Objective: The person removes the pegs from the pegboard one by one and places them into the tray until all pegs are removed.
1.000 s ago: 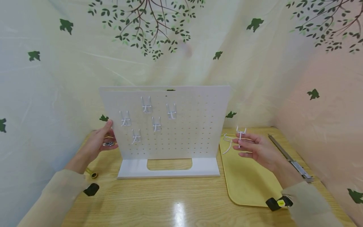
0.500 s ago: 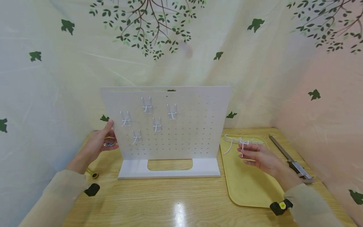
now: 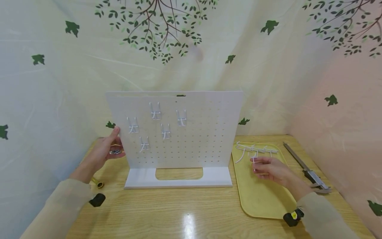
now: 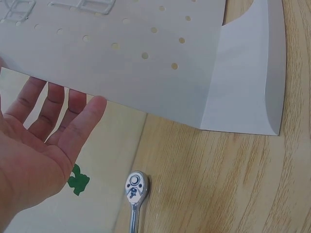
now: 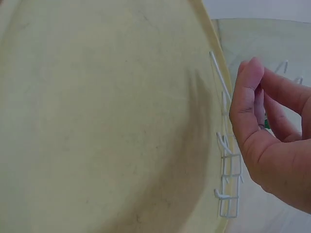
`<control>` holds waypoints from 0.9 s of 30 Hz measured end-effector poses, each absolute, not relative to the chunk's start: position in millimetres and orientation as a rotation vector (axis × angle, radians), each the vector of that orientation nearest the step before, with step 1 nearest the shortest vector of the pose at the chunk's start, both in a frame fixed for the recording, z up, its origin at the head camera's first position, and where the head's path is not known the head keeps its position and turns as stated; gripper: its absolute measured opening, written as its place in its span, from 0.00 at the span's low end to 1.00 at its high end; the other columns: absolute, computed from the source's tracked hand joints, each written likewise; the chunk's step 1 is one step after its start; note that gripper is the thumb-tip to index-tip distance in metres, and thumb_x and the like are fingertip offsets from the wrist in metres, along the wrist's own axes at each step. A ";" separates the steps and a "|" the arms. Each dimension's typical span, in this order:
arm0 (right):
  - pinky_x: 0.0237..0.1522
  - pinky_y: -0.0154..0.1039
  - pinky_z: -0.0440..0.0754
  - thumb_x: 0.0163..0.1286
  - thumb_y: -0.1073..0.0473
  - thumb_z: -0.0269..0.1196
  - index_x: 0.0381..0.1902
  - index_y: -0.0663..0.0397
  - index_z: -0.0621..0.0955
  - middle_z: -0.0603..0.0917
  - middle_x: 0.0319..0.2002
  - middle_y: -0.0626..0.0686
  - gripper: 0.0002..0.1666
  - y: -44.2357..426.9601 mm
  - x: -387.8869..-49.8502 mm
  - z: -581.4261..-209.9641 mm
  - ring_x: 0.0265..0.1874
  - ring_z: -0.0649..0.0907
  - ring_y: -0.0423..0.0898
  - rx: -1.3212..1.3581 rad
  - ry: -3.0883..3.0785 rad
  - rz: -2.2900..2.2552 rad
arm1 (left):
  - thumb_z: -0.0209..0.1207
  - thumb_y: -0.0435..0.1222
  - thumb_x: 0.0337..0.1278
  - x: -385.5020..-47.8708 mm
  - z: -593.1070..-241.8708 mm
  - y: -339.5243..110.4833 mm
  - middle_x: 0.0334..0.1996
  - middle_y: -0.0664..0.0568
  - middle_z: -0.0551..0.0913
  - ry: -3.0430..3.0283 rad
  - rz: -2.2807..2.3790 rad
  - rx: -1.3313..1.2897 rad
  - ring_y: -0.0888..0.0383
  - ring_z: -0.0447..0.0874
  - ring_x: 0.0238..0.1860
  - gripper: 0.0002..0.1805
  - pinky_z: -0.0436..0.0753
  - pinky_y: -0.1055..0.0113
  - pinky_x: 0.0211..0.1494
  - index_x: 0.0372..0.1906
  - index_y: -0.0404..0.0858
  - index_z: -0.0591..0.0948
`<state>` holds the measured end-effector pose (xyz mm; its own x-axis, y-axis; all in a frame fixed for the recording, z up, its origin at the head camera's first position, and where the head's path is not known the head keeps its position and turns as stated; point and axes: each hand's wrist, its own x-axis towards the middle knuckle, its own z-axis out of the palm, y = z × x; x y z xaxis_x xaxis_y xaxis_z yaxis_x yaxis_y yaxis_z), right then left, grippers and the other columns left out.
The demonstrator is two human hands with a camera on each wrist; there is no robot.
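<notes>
A white pegboard (image 3: 203, 132) stands upright on its base, with several white wire hooks (image 3: 181, 119) on its left half. At its left edge is my left hand (image 3: 104, 151). The thumb rests at the edge, and the other fingers reach behind the board in the left wrist view. Over the yellow tray (image 3: 259, 199), my right hand (image 3: 270, 169) pinches one white pegboard hook (image 3: 254, 160) between thumb and fingers. In the right wrist view, the fingers hide most of that hook. More white wire hooks (image 3: 243, 147) lie in a row along the tray's far end.
A caliper (image 3: 310, 172) lies right of the tray. Left of the board, a ratchet wrench (image 4: 136, 188) lies on the wooden table (image 3: 167, 212), and a gold-coloured ring-ended piece (image 3: 99, 184) shows near my left wrist. A leaf-patterned curtain (image 3: 268, 76) hangs behind and on both sides.
My right hand has come down and slightly nearer to me over the tray, with the hook still pinched. The row of hooks behind it shows more fully. My left hand has stayed at the board.
</notes>
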<state>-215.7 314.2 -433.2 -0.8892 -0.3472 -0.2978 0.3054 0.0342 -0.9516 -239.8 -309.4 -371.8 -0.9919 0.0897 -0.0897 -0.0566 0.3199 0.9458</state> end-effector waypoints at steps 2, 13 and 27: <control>0.44 0.39 0.87 0.74 0.68 0.61 0.57 0.58 0.80 0.85 0.43 0.51 0.15 313.9 -215.4 -434.9 0.40 0.86 0.45 -0.042 1.875 -1.883 | 0.41 0.68 0.70 -239.7 -371.5 -309.1 0.52 0.39 0.79 2.448 1.766 0.033 0.51 0.83 0.46 0.46 0.87 0.61 0.47 0.61 0.27 0.71; 0.41 0.40 0.87 0.74 0.67 0.61 0.61 0.68 0.74 0.84 0.40 0.51 0.20 310.2 -218.2 -446.8 0.37 0.85 0.45 0.006 1.915 -1.799 | 0.42 0.69 0.69 -241.1 -374.0 -310.2 0.50 0.43 0.80 2.438 1.771 0.019 0.53 0.84 0.45 0.44 0.87 0.58 0.50 0.60 0.30 0.72; 0.39 0.38 0.87 0.74 0.67 0.61 0.63 0.75 0.69 0.83 0.38 0.52 0.25 303.1 -219.4 -452.4 0.35 0.85 0.44 0.027 1.963 -1.738 | 0.41 0.67 0.71 -242.1 -374.7 -311.3 0.49 0.44 0.80 2.425 1.784 0.035 0.52 0.84 0.45 0.43 0.87 0.59 0.49 0.61 0.30 0.71</control>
